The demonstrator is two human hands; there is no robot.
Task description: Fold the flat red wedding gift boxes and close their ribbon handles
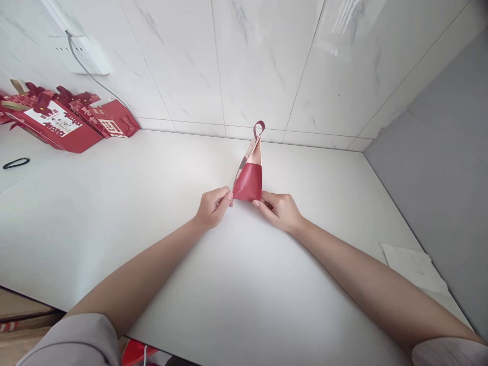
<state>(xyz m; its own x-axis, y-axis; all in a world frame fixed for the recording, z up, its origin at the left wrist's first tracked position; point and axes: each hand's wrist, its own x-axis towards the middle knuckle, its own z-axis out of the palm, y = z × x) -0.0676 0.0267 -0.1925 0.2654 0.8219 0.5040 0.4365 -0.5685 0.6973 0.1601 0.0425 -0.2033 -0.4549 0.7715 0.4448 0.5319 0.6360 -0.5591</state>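
Observation:
A small red and cream gift bag (249,180) stands on the white table, narrowing to its top, where a dark red ribbon loop (260,129) sticks up. Its printed face is turned to the left and seen edge-on. My left hand (214,206) pinches the bag's lower left corner between thumb and fingers. At the lower right corner, my right hand (280,209) grips the bag with the thumb in front and the fingers curled behind the edge. The bag's back is hidden.
Several red gift bags (63,124) stand at the far left by the tiled wall, below a wall socket (82,56) with a grey cable. A black band (16,163) lies near them. White paper (412,267) lies at right, beside the grey wall (438,122).

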